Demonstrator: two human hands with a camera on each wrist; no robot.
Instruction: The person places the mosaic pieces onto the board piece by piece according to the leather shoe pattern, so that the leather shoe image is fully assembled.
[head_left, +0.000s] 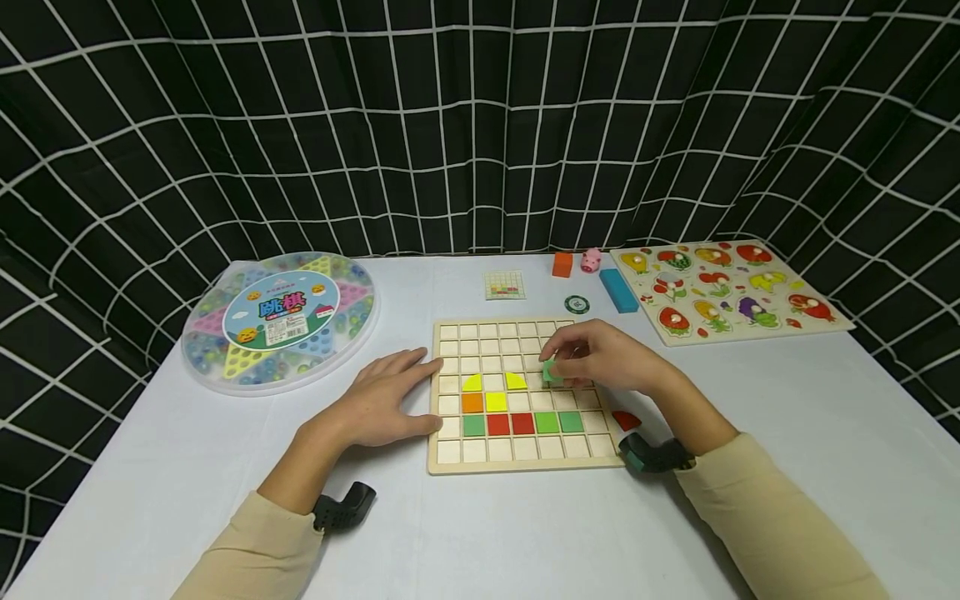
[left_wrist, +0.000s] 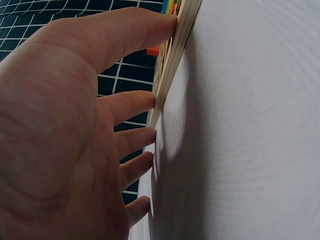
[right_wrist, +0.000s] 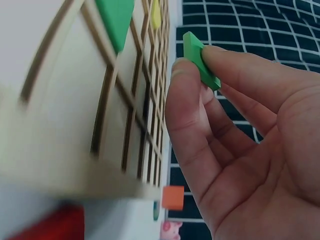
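Note:
A wooden grid board (head_left: 525, 450) lies on the white table. One of its rows holds green, red and green square tiles; above them sit an orange tile (head_left: 472, 403), a yellow tile (head_left: 497, 402) and two yellow rounded pieces (head_left: 516, 382). My left hand (head_left: 382, 404) is spread beside the board, thumb and index fingertip against its left edge (left_wrist: 172, 60). Over the right half of the board, my right hand (head_left: 611, 358) pinches a small green tile (right_wrist: 197, 57) between thumb and index finger, held off the grid in the right wrist view.
Right of the board lies a red piece (head_left: 626, 420), partly behind the wrist. Behind are a small pattern card (head_left: 505, 285), a round chip (head_left: 577, 304), an orange block (head_left: 562, 265), a pink pig (head_left: 591, 260), a blue block (head_left: 618, 290) and a fruit puzzle (head_left: 693, 300). A round marble-game box (head_left: 352, 342) stands left.

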